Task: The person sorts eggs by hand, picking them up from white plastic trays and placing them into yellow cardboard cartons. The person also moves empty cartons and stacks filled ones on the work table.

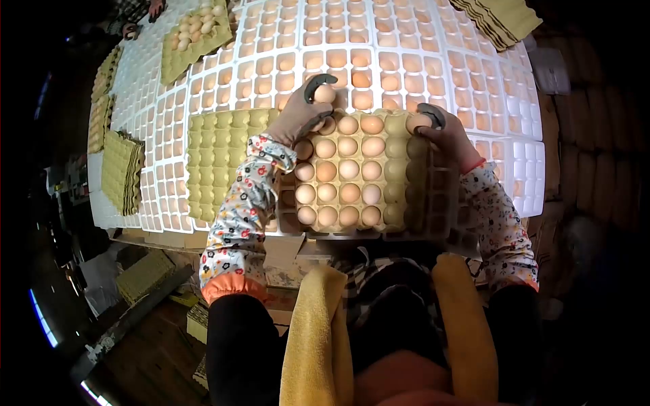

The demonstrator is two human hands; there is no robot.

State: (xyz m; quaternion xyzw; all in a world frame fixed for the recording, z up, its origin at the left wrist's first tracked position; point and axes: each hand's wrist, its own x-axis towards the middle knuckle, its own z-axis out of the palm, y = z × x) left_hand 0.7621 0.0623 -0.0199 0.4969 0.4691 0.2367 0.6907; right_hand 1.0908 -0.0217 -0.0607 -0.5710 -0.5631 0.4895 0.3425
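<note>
A yellowish pulp egg tray lies in front of me, with rows of brown eggs on its left and middle and bare cups along its right side. My left hand, in a glove with dark fingertips, is closed around an egg just above the tray's far left corner. At the far right corner, my right hand grips another egg between thumb and fingers. Whether either hand also holds further eggs in the palm is hidden.
White trays of eggs cover the table. An eggless pulp tray lies left of mine. Stacked pulp trays stand at the left and far right. Another person's hand shows at the far left, near a pulp tray with eggs.
</note>
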